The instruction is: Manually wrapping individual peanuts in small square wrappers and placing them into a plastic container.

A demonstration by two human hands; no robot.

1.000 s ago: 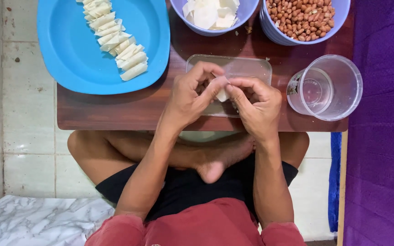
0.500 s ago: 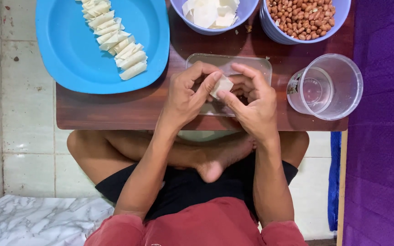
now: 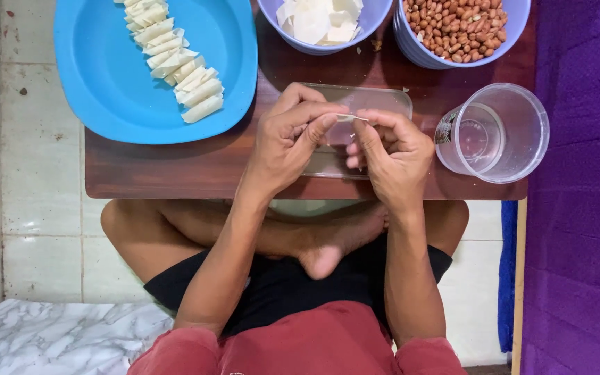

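Note:
My left hand [image 3: 287, 142] and my right hand [image 3: 392, 153] meet over a clear rectangular plastic lid [image 3: 376, 101] on a low wooden table [image 3: 196, 170]. Between the fingertips of both hands I pinch a small white wrapper piece [image 3: 348, 118], seen edge-on and mostly hidden by the fingers. A blue plate [image 3: 105, 83] at the far left carries a row of several folded white wrapper rolls [image 3: 175, 59].
At the back stand a lilac bowl of white wrapper sheets [image 3: 321, 21] and a lilac bowl of peanuts [image 3: 456, 28]. A clear plastic cup [image 3: 498, 132] with a little water sits right of my hands. Purple cloth [image 3: 585, 208] lies along the right; tiled floor on the left.
The white piece, earlier seen flat between my fingers, is now folded thin and pinched at the fingertips. My hands stayed over the clear lid.

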